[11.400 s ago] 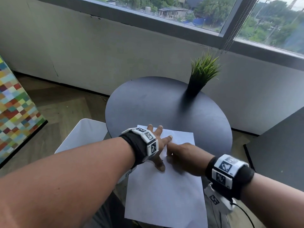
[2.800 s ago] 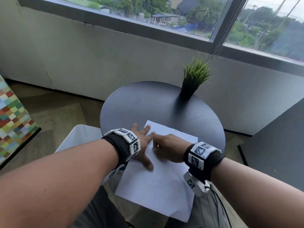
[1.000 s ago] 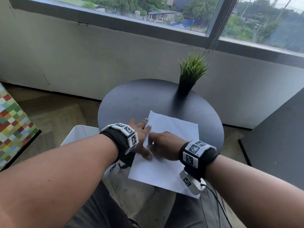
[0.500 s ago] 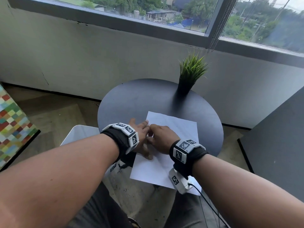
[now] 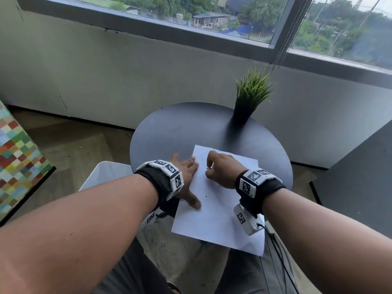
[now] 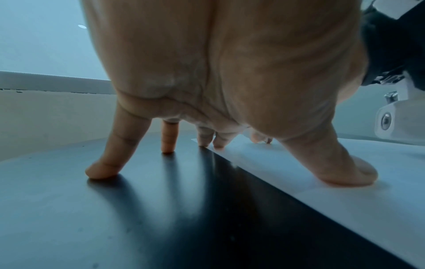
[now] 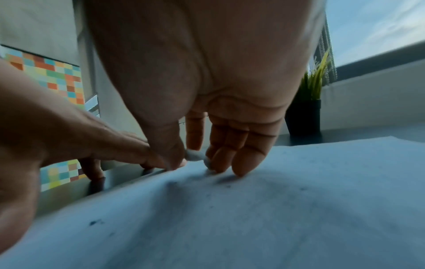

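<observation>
A white sheet of paper [image 5: 212, 219] lies on the round dark table [image 5: 191, 128], its near part hanging over the table's front edge. My left hand [image 5: 186, 172] is spread flat at the sheet's left edge. Its thumb [image 6: 340, 174] presses the paper [image 6: 345, 191], and its little finger [image 6: 103, 169] stands on the bare table [image 6: 115, 218]. My right hand [image 5: 220, 168] sits on the sheet's far left part, fingers bent down with their tips [image 7: 239, 169] touching the paper [image 7: 276, 218]. It holds nothing that I can see.
A small green plant in a black pot [image 5: 250, 96] stands at the table's far right. A white seat [image 5: 101, 175] is below the table on the left, a colourful chequered panel [image 5: 14, 158] further left, and a dark block [image 5: 360, 177] on the right.
My right hand has drawn a little to the right, away from the left hand's fingers. Since the earliest frame the sheet has turned and slid further onto the table.
</observation>
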### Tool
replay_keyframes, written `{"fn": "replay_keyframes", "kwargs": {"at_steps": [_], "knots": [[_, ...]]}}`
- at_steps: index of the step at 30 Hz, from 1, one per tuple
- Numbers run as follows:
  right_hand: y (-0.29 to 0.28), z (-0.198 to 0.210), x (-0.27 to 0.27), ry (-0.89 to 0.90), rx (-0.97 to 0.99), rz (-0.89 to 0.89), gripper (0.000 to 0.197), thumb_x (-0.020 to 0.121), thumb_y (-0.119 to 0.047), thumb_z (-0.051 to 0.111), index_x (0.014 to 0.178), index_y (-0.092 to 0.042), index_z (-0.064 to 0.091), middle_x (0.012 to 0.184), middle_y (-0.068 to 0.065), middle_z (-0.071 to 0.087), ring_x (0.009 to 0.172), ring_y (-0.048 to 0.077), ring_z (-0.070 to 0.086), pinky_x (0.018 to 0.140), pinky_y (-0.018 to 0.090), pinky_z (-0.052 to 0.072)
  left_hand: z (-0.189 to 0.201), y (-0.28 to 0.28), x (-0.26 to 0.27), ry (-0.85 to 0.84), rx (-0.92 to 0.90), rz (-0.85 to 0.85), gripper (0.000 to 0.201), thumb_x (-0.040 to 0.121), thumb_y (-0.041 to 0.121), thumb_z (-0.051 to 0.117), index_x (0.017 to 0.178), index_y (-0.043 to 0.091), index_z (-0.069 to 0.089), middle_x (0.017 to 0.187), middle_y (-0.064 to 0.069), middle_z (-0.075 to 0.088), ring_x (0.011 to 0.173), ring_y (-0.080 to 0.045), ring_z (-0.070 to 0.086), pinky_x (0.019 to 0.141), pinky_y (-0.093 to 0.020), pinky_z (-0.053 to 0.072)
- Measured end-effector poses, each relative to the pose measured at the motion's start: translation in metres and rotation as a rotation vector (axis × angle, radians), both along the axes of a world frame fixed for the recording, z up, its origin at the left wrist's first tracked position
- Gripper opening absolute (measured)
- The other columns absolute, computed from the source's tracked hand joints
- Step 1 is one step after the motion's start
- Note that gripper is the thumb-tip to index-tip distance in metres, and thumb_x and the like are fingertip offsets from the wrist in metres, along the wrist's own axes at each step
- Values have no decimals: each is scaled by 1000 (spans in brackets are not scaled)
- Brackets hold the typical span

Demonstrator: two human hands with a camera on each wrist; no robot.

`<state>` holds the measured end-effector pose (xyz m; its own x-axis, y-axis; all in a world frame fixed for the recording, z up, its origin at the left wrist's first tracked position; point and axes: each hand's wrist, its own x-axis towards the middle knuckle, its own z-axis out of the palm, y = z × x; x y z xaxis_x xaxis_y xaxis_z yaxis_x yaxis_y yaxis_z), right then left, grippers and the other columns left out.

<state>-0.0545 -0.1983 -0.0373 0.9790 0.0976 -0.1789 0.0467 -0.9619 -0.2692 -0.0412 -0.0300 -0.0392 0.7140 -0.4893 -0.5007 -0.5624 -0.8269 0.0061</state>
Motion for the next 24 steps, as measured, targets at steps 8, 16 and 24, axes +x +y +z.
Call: {"fn": "replay_keyframes", "kwargs": {"at_steps": [8,16,24], "knots": [[0,-3,7,2,80,-122,23,85,-31,62,96,-18,48,96,6,59,92,29,56,75,34,47,-1,0,2,11,-1,2,135,60,89,63,160,24,-2,168,8,-4,144,-41,12,115,-54,30],[13,-4,-4,152,112,89,18,89,-27,59,104,-18,56,102,0,60,96,22,55,74,27,37,3,0,-3,-44,-6,-35,124,66,85,63,159,21,11,168,3,1,143,-36,18,113,-46,29],[12,-2,-22,129,47,250,10,89,-26,56,96,-22,51,92,-2,59,83,21,51,72,31,41,0,0,1,5,-28,15,131,62,84,68,159,24,4,168,6,-2,148,-41,5,114,-56,28]]}}
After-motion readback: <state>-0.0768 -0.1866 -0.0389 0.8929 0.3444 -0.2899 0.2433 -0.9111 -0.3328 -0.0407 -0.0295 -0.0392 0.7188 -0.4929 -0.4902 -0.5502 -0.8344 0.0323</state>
